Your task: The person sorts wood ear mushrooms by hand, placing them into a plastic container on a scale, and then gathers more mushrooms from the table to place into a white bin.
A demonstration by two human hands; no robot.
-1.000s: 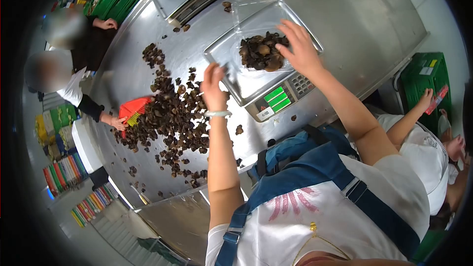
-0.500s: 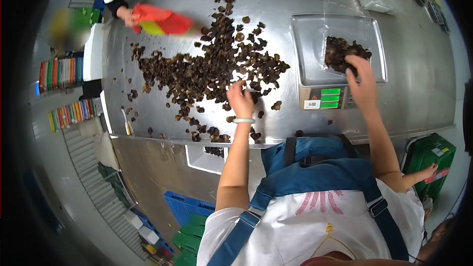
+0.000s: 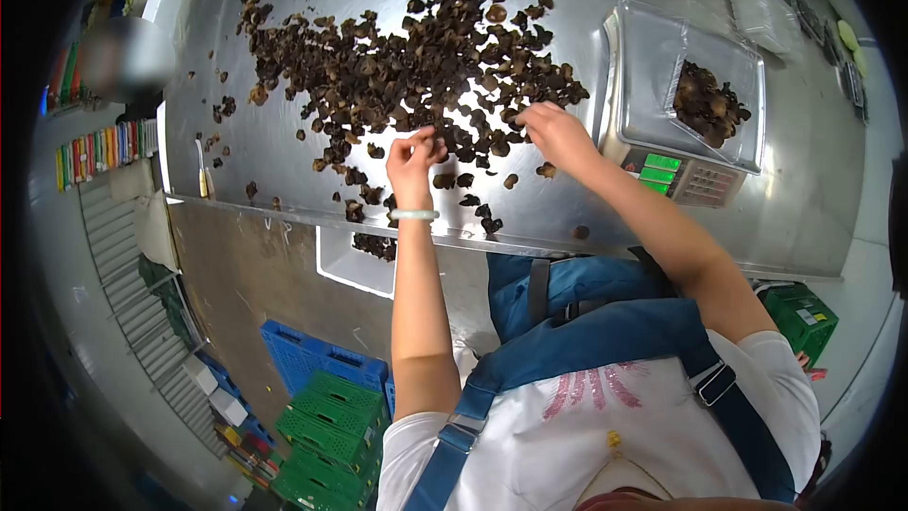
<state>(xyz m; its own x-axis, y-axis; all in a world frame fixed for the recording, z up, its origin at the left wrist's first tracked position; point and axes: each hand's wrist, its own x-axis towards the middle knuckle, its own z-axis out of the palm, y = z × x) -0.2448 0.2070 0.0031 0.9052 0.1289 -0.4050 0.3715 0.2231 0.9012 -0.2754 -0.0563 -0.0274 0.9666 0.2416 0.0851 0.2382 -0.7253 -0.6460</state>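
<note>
Dark brown, curled mushrooms (image 3: 378, 76) lie loose in a wide heap on the steel table. My left hand (image 3: 411, 166), with a pale bangle at its wrist, is at the heap's near edge. Its fingers are curled together, and what they hold is hidden. At the right edge of the heap, my right hand (image 3: 560, 137) pinches a dark mushroom between its fingertips. A clear plastic tray (image 3: 679, 85) of mushrooms rests tilted on the steel pan of a digital scale (image 3: 653, 156), whose green displays are lit.
Stacked clear trays (image 3: 757, 14) stand at the back right. A small brush-like tool (image 3: 202, 170) lies near the table's left end. Below the front edge are a white box (image 3: 331, 260) with dark pieces, green crates (image 3: 331, 421) and a blue pallet (image 3: 303, 355).
My right hand has left the tray on the scale and moved left to the heap. My left hand has shifted slightly left. Another person's hand with a red and yellow cloth-like item is out of view.
</note>
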